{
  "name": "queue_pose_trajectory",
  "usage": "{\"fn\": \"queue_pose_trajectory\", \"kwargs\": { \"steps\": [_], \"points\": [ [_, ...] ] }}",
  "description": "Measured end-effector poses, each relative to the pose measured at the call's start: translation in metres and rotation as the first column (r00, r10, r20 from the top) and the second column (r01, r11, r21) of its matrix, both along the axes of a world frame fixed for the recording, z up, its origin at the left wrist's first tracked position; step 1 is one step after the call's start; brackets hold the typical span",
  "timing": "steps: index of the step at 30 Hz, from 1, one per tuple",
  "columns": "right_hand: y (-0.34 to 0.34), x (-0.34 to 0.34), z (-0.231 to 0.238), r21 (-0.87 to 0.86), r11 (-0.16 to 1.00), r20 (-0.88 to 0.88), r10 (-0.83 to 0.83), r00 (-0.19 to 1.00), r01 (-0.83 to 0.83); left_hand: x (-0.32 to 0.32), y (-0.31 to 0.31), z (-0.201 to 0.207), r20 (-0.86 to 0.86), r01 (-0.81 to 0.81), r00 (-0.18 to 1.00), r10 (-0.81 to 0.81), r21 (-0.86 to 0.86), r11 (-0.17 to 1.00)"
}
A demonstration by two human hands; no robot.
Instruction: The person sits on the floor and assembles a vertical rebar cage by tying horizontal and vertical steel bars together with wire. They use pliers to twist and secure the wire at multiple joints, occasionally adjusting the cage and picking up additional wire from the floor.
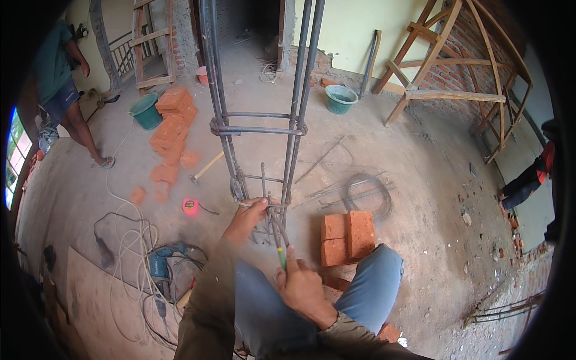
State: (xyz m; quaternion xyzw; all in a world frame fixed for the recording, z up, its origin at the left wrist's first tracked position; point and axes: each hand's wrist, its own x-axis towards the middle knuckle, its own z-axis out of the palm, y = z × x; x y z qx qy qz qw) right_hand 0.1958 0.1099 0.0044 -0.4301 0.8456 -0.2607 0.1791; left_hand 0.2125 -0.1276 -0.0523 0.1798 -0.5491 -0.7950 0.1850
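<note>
A column cage of dark steel rebar rises in front of me, its long bars tied by square stirrups. Low on the cage, my left hand is closed around the lowest visible stirrup, thumb on top. My right hand grips a pair of pincers with green and yellow on the handle. The pincers' upper end reaches the bars beside my left fingers; its jaws are hard to make out there. The cage's foot is partly hidden behind my hands.
Stacked bricks stand by my knee, with more bricks further left. A hammer, pink tape measure, blue power tool, cables and coiled wire lie around. Two buckets and wooden trestles stand behind; people are at both sides.
</note>
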Motion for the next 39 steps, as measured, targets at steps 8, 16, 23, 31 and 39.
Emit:
{"fn": "queue_pose_trajectory", "kwargs": {
  "steps": [8,16,23,31,39],
  "points": [
    [0.002,-0.026,-0.055,-0.258,0.846,0.477,0.532,-0.7,0.467,0.005,-0.006,0.0,0.009,0.026,1.0,-0.026,-0.03,0.999],
    [0.01,-0.042,-0.067,-0.283,0.879,0.539,0.477,-0.694,0.384,0.004,-0.001,0.007,-0.009,0.03,1.0,-0.03,-0.002,1.0],
    [0.014,-0.057,-0.102,-0.324,0.898,0.679,0.439,-0.589,0.297,0.007,0.002,0.007,0.028,-0.022,0.999,0.022,-0.016,1.0],
    [-0.004,-0.044,-0.076,-0.27,0.915,0.866,0.366,-0.34,0.298,0.006,0.002,0.006,0.086,-0.032,0.996,0.034,-0.014,0.999],
    [0.001,-0.044,-0.063,-0.399,0.882,0.84,0.461,-0.287,0.25,0.002,0.012,-0.017,-0.093,-0.161,0.982,0.166,0.053,0.985]
  ]
}}
